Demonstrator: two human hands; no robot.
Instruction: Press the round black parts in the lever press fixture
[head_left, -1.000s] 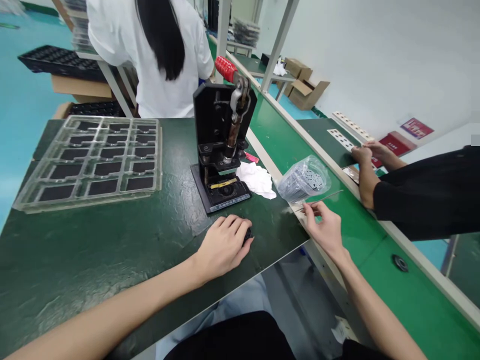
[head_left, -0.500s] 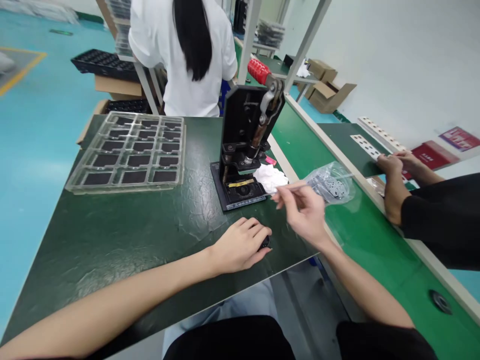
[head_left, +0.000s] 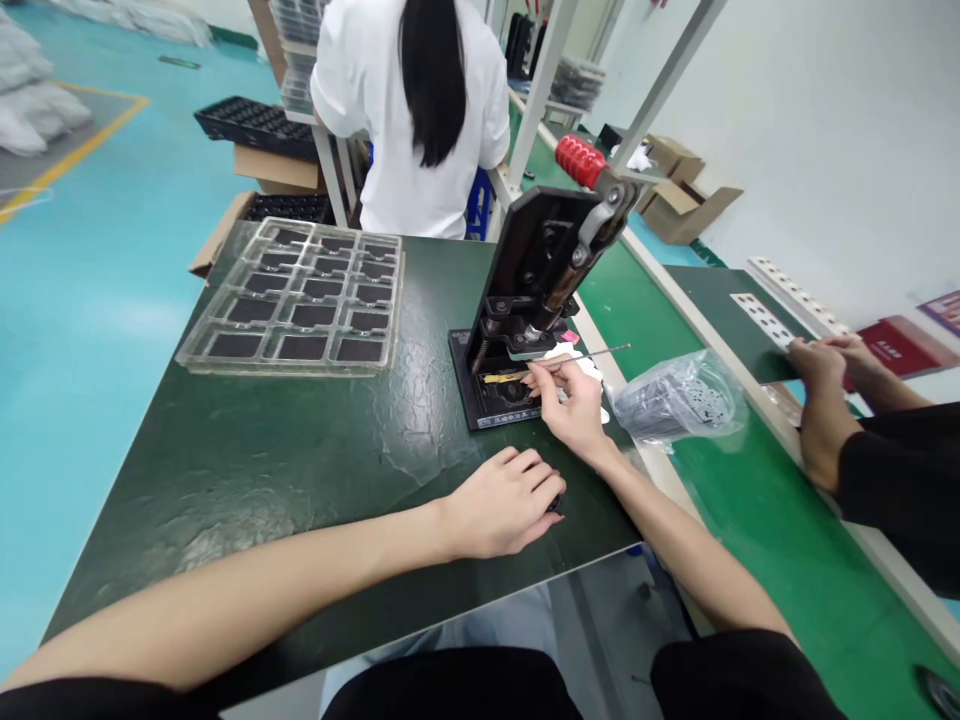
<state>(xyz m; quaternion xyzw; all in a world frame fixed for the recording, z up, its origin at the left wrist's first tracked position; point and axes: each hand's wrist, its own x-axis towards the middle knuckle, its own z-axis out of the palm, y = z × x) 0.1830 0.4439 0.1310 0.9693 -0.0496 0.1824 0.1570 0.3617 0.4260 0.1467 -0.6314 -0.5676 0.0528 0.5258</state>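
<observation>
My right hand (head_left: pixel 571 405) pinches a thin grey rod (head_left: pixel 600 352) at the base of a black toggle press (head_left: pixel 517 280) with a red handle. The rod slants up and to the right past my fingers, and its near tip is hard to make out. A yellow strip (head_left: pixel 504 378) lies on the press base just left of my fingertips. Lower down, my left hand (head_left: pixel 506 502) rests on the table, its fingers curled over a small black part (head_left: pixel 555 503) that is mostly hidden. A crumpled white cloth (head_left: pixel 595 369) lies behind my right hand.
A clear compartment tray (head_left: pixel 289 350) with dark pieces lies on the table's left. Right of the press, a clear plastic bag (head_left: pixel 679 398) of grey rods lies partly on a green belt (head_left: pixel 739 470). A person in white (head_left: pixel 412 120) is ahead; another person's hands (head_left: pixel 829 365) are at right.
My right hand has moved left and forward, bringing the rod to the press base. My left hand stays over the black part. The view has shifted, so the tray and press appear further right.
</observation>
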